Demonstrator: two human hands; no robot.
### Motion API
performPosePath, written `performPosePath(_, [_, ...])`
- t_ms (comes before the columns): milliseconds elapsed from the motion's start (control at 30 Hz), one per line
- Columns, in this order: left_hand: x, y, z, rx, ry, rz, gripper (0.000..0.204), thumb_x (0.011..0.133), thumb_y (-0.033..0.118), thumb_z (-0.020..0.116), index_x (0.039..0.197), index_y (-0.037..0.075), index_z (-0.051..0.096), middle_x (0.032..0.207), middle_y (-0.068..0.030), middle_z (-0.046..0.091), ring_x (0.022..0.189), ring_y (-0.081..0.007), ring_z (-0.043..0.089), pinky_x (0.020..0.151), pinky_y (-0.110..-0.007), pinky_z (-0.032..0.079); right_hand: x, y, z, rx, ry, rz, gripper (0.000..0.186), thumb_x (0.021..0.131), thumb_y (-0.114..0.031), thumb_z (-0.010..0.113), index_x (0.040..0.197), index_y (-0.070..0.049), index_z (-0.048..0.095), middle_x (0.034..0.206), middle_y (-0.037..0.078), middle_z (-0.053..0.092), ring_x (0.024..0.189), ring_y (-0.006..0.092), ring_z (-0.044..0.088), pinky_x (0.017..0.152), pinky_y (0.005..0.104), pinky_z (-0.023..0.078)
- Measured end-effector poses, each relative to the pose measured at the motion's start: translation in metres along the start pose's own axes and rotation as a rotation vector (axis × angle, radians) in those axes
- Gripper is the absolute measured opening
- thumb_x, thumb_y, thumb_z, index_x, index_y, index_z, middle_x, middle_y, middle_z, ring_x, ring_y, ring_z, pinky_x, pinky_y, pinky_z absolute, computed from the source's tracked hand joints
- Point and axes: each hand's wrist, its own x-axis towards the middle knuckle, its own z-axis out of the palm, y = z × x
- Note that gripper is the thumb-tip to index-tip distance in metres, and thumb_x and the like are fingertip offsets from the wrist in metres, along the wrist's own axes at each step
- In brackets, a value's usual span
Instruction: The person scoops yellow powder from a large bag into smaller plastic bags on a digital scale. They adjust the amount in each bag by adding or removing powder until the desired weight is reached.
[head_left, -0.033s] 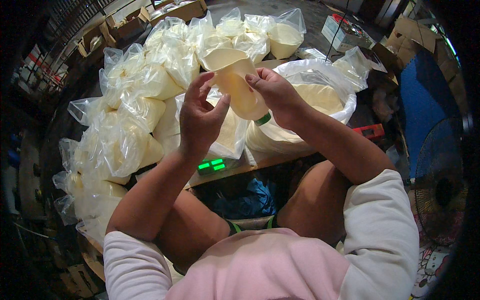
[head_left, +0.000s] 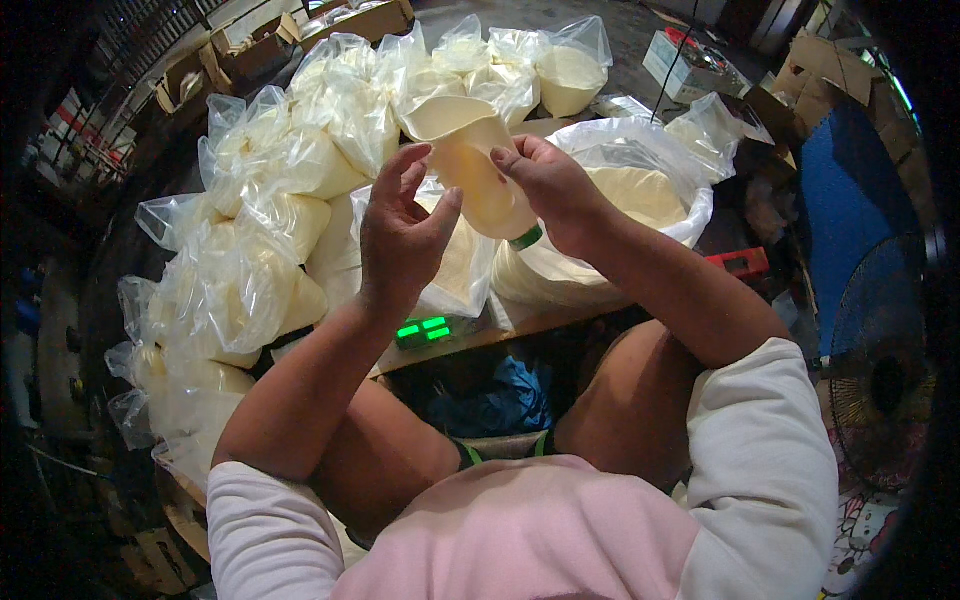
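Observation:
A pale, translucent plastic bottle (head_left: 487, 165) with its base end cut away hangs tilted over the bags, its wide opening up and to the left. The green cap (head_left: 526, 237) is at its lower end. My right hand (head_left: 560, 190) grips the bottle's right side, thumb on the wall. On the other side, my left hand (head_left: 408, 225) is open, fingers curved and apart, fingertips close to the rim; whether they touch it I cannot tell. Under the hands are an open bag of cream-coloured powder (head_left: 455, 265) and a larger open white sack of powder (head_left: 640, 195).
Many filled clear bags (head_left: 300, 165) crowd the left and far side. A scale display (head_left: 423, 331) glows green at the near edge. Right of the sack lies a red object (head_left: 738, 263); beyond are a box (head_left: 690, 68), a blue panel (head_left: 845, 220) and a fan (head_left: 885, 375).

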Motion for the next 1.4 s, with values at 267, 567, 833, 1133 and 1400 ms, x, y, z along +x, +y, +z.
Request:
performPosePath(267, [0.001, -0.002, 0.000, -0.029, 0.002, 0.020, 0.053, 0.088, 0.001, 0.073, 0.134, 0.005, 0.048, 0.126, -0.0203, 0.065, 0.067, -0.0013, 0.055, 0.056, -0.016, 0.044, -0.004, -0.005, 0.008, -0.052, 0.057, 0.008, 0.040, 0.103, -0.033, 0.059, 0.125, 0.000, 0.051, 0.107, 0.009, 0.064, 0.093, 0.0149, 0.063, 0.085, 0.0318, 0.053])
performPosePath(567, [0.002, -0.007, -0.001, -0.083, -0.051, -0.030, 0.053, 0.088, 0.000, 0.073, 0.133, 0.006, 0.047, 0.123, -0.0168, 0.064, 0.068, -0.0017, 0.055, 0.056, -0.016, 0.045, 0.003, 0.003, 0.003, -0.096, 0.068, -0.033, 0.042, 0.103, -0.032, 0.054, 0.127, 0.002, 0.052, 0.107, 0.014, 0.065, 0.091, 0.0211, 0.065, 0.079, 0.0367, 0.054])
performPosePath(833, [0.002, -0.008, -0.002, -0.053, -0.059, -0.024, 0.055, 0.086, 0.002, 0.075, 0.134, 0.006, 0.048, 0.122, -0.0152, 0.063, 0.068, -0.0009, 0.054, 0.055, -0.015, 0.043, 0.003, -0.001, 0.000, -0.054, 0.051, -0.005, 0.040, 0.102, -0.034, 0.060, 0.123, 0.000, 0.052, 0.108, 0.009, 0.065, 0.094, 0.0141, 0.064, 0.084, 0.0308, 0.053])
performPosePath(1133, [-0.006, 0.003, 0.005, 0.070, 0.020, 0.030, 0.071, 0.086, 0.001, 0.075, 0.145, 0.007, 0.037, 0.137, -0.0246, 0.055, 0.067, -0.0015, 0.054, 0.056, -0.016, 0.045, 0.003, -0.005, 0.004, -0.049, 0.062, -0.039, 0.041, 0.102, -0.033, 0.058, 0.124, 0.001, 0.052, 0.107, 0.012, 0.065, 0.093, 0.0178, 0.064, 0.083, 0.0336, 0.054])
performPosePath(1400, [-0.004, -0.004, 0.004, 0.083, -0.030, 0.073, 0.080, 0.086, -0.001, 0.073, 0.151, 0.008, 0.027, 0.143, -0.0275, 0.050, 0.068, -0.0032, 0.056, 0.058, -0.018, 0.049, 0.004, -0.001, 0.007, -0.067, 0.046, -0.051, 0.045, 0.102, -0.033, 0.054, 0.129, 0.002, 0.050, 0.110, 0.016, 0.064, 0.094, 0.0234, 0.066, 0.081, 0.0376, 0.055])
